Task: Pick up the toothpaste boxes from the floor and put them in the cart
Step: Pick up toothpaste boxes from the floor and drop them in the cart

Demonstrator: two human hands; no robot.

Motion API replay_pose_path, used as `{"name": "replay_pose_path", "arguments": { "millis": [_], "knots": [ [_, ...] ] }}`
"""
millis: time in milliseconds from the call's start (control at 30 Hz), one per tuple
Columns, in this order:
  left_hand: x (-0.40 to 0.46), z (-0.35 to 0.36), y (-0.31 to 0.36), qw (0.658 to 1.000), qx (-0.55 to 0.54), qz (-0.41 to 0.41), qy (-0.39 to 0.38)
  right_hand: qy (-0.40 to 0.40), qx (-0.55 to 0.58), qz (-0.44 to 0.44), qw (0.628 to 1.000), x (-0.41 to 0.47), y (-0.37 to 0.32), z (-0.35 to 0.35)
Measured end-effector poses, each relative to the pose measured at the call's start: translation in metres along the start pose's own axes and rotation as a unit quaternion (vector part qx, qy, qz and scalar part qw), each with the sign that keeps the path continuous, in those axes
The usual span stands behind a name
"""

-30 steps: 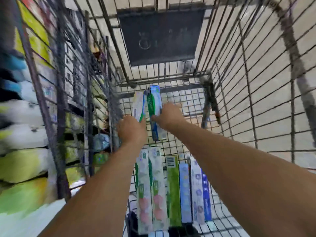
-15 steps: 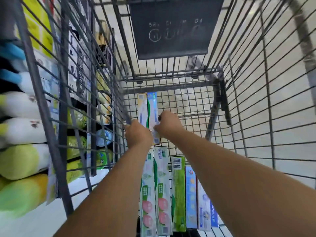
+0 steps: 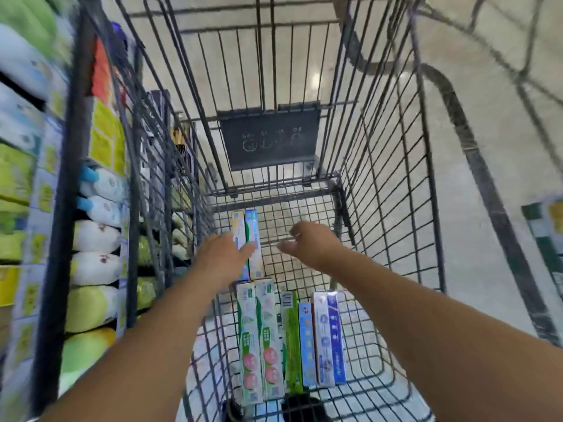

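Note:
I look down into a wire shopping cart [image 3: 393, 214]. Two toothpaste boxes [image 3: 247, 229] lie side by side on the cart floor at the far end. Several more toothpaste boxes [image 3: 291, 336] lie in a row on the near part of the floor. My left hand [image 3: 224, 254] hovers over the near ends of the two far boxes with fingers relaxed, holding nothing. My right hand [image 3: 310, 240] is lifted a little to the right of them, fingers loosely curled and empty.
A dark plastic flap [image 3: 269, 141] hangs on the cart's far wall. Store shelves [image 3: 33, 178] with packaged goods run along the left side of the cart. Pale shiny floor [image 3: 487, 147] shows through the wires on the right.
Both hands have let go of the two far boxes, which now lie flat on the cart floor. The hands have pulled back and apart, and my view has tilted up.

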State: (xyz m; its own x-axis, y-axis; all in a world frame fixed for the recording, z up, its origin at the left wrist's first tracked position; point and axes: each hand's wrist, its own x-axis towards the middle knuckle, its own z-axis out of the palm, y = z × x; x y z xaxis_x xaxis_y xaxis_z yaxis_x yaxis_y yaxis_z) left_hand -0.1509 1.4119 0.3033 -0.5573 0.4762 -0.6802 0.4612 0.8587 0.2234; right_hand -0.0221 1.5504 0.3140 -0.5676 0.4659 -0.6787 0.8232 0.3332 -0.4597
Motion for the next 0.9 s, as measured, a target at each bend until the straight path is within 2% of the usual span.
{"name": "replay_pose_path", "arguments": {
  "millis": [67,167,267,467,667,900],
  "knots": [
    [-0.037,-0.043,0.017,0.998,0.037,0.054,0.002,0.019,-0.008,-0.021,1.0,-0.039,-0.011,-0.038],
    [-0.087,-0.101,0.036,0.982,0.141,0.116,0.045,0.065,-0.083,-0.06,0.993,-0.094,-0.032,-0.091],
    [-0.14,-0.147,0.051,0.965,0.21,0.147,0.049,0.103,-0.14,-0.086,0.981,-0.147,-0.053,-0.135],
    [-0.235,-0.21,0.055,0.952,0.247,0.165,0.075,0.155,-0.235,-0.159,0.946,-0.236,-0.079,-0.189],
    [-0.299,-0.238,0.047,0.945,0.254,0.174,0.11,0.187,-0.265,-0.157,0.933,-0.298,-0.092,-0.188],
    [-0.355,-0.223,0.019,0.941,0.252,0.195,0.119,0.202,-0.262,-0.129,0.935,-0.361,-0.104,-0.142]
  ]
}}
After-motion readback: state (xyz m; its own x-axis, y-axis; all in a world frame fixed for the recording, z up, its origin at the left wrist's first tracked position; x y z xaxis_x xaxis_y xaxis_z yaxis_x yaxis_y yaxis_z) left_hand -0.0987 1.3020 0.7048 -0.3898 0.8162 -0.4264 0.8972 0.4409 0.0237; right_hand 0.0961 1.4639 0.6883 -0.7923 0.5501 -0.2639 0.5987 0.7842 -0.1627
